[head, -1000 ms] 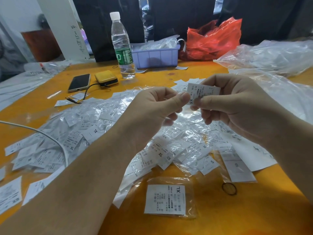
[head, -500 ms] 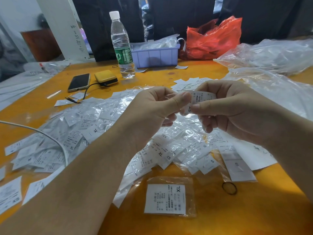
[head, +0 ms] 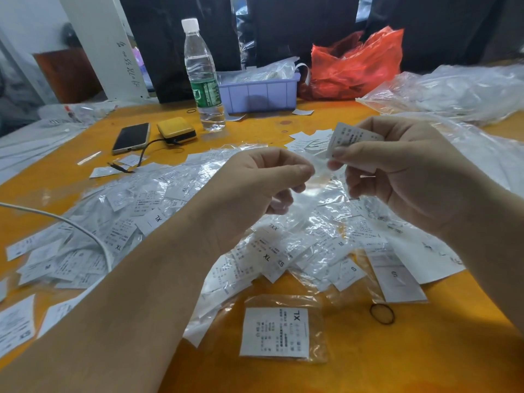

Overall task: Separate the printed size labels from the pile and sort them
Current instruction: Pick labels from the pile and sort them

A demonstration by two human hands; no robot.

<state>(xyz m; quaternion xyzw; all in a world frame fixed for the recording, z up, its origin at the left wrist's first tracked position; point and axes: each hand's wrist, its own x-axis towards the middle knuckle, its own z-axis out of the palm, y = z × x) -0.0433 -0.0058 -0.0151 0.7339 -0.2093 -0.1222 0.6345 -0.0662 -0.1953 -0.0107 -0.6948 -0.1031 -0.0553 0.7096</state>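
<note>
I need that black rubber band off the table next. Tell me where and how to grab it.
Pinch the rubber band anywhere on its thin loop, coming straight down from above. It lies flat on the bare table, apart from the pile, so a fingertip pinch should lift it. The right hand is nearer.

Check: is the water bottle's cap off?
No. The white cap sits on top of the upright water bottle on the table.

Garment packing workshop — bagged labels [head: 263, 256]
</note>
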